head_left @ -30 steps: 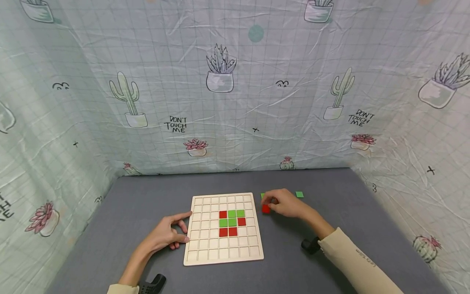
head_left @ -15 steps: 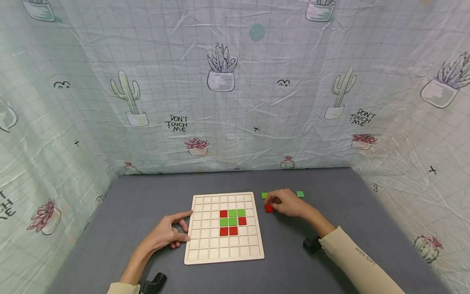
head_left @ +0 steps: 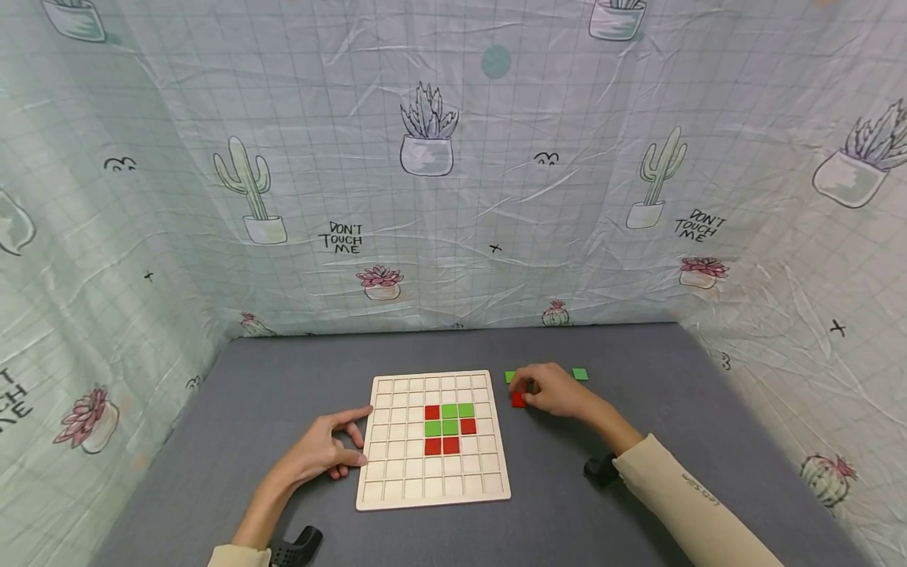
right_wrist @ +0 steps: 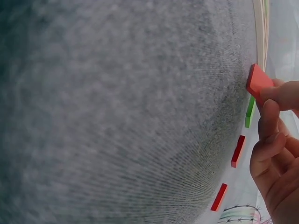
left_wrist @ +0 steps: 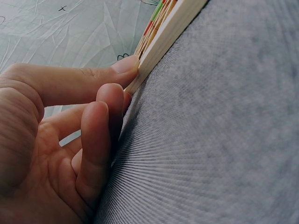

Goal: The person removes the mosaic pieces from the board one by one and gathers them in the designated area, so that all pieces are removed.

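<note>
A wooden grid board (head_left: 397,482) lies on the grey table, with several red and green square tiles set in its middle cells. My left hand (head_left: 319,453) stays at the board's left side, index fingertip and thumb tip touching its edge. The left wrist view shows the thumb (left_wrist: 93,81) against the board's side (left_wrist: 161,44), the other fingers bent below. Right of the board, my right hand (head_left: 553,391) pinches a red tile (head_left: 519,400). In the right wrist view this red tile (right_wrist: 258,80) is tilted between thumb and fingers.
Beyond the right hand lie a green tile (head_left: 509,376), partly covered, and another green tile (head_left: 579,374). Two red tiles show in the right wrist view, a nearer red tile (right_wrist: 238,151) and a farther red tile (right_wrist: 218,197). A patterned cloth (head_left: 453,213) surrounds the table.
My right hand has shifted slightly right with the red tile, exposing more of the green tile behind it. The left hand and the board keep their places.
</note>
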`<state>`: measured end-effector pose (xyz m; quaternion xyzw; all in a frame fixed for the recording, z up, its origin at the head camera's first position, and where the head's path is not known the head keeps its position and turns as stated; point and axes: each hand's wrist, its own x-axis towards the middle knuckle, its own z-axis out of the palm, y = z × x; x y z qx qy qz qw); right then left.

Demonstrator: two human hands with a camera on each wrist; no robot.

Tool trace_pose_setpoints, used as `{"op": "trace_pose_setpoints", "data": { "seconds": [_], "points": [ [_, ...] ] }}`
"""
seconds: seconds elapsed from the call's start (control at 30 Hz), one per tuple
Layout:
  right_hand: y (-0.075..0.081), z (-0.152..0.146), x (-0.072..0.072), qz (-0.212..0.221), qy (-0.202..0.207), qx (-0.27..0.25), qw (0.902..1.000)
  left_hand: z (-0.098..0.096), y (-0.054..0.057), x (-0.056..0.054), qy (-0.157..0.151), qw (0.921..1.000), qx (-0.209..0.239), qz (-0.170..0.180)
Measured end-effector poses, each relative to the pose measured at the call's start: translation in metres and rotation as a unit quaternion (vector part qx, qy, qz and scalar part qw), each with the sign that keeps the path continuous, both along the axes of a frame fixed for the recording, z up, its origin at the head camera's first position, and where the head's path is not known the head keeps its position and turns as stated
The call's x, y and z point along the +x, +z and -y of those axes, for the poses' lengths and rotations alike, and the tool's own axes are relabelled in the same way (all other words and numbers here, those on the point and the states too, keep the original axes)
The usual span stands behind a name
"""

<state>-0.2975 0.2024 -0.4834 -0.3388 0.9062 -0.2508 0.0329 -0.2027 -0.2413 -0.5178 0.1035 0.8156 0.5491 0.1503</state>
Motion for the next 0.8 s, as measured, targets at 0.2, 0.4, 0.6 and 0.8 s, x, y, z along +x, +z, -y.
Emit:
{"op": "trace_pose_setpoints", "data": {
  "seconds": [0.2,0.4,0.6,0.8],
  "points": [
    [-0.0014,-0.0001,0.0018,0.003,-0.011,0.013,0.9999,0.0015,-0.0010,-0.0003,-0.004,0.9999,-0.001,-0.010],
    [-0.0019,0.0016,0.0030,-0.005,-0.012,0.016,0.9998,0.0014,-0.0012,0.0002,0.001,1.0000,0.002,-0.002],
    [-0.0010,0.0039,0.0026,-0.016,-0.021,0.024,0.9994,0.0017,0.0005,0.0003,-0.008,0.9999,0.010,-0.002],
    [-0.0031,0.0027,0.0000,-0.035,-0.013,0.032,0.9988,0.0013,0.0011,0.0002,-0.007,0.9999,0.012,0.006]
  ]
}}
